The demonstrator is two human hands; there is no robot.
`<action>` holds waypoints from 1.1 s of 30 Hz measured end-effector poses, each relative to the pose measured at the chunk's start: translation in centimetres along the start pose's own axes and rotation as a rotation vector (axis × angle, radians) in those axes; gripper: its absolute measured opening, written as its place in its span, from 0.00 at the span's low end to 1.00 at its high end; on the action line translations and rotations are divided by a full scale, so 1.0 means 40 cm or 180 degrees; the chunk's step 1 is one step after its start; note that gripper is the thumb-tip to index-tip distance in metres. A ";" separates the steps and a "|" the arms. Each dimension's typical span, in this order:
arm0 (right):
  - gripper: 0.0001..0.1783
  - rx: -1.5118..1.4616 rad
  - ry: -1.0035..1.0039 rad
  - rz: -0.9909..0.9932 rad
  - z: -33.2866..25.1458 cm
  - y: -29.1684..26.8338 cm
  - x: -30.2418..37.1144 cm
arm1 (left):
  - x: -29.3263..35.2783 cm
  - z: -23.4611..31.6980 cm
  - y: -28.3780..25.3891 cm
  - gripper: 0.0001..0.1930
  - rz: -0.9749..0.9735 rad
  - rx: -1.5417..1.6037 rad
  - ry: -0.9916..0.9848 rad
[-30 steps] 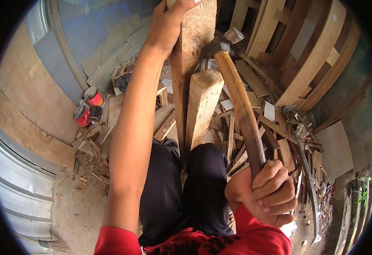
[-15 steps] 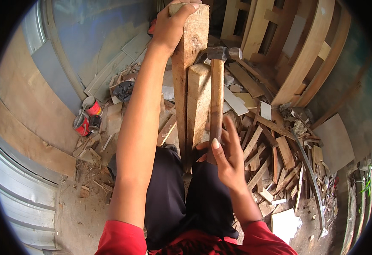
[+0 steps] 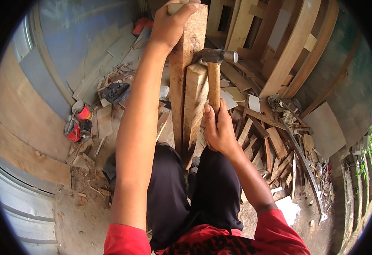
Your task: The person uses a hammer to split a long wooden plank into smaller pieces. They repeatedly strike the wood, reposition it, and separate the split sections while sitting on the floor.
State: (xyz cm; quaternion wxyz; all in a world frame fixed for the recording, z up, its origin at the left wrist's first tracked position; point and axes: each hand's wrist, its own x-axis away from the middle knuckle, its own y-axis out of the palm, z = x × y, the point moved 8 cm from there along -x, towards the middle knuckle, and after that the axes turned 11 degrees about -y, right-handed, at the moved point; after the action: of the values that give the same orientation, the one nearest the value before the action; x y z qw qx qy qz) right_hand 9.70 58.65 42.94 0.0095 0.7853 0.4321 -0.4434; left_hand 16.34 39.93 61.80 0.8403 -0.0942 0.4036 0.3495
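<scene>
A thick, rough wooden beam (image 3: 193, 34) stands upright in front of me. My left hand (image 3: 170, 26) is closed over its top end, thumb across the near edge. Against the beam's right side leans a shorter wooden post (image 3: 195, 87). My right hand (image 3: 221, 129) is wrapped round the wooden handle of a claw hammer (image 3: 214, 83), about midway down. The hammer's head is uppermost, just above the short post's top; its claw points left at the beam, and the striking face points right. Whether the claw touches the wood I cannot tell. My legs are below the timbers.
Scrap wood (image 3: 275, 144) lies heaped on the right floor, with a long thin strip (image 3: 303, 155) across it. Slatted wooden frames (image 3: 294, 51) lean at the back right. Paint cans (image 3: 82, 111) and a black plastic bag (image 3: 116, 92) sit at the left.
My right hand has slid up the hammer handle, and its fingers, spread before, are closed round it. The left hand keeps its hold on the beam. The view has shifted slightly.
</scene>
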 end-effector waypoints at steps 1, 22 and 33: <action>0.14 -0.0013 0.0037 0.0015 0.010 0.006 0.005 | -0.009 -0.004 0.005 0.13 -0.0089 0.0042 0.0010; 0.14 0.0153 0.1075 -0.1781 -0.118 -0.261 0.013 | 0.070 0.075 0.146 0.15 -0.0123 -0.0633 0.0271; 0.17 -0.0073 0.1351 -0.2056 -0.088 -0.304 0.004 | 0.092 0.115 0.192 0.15 -0.0280 -0.0623 0.0057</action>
State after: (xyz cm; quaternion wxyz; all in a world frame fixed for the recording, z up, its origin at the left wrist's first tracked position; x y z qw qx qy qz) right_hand 3.79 67.77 49.44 -0.2115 0.6828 0.6545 -0.2463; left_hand 15.65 49.50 63.02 0.8380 -0.1966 0.3706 0.3491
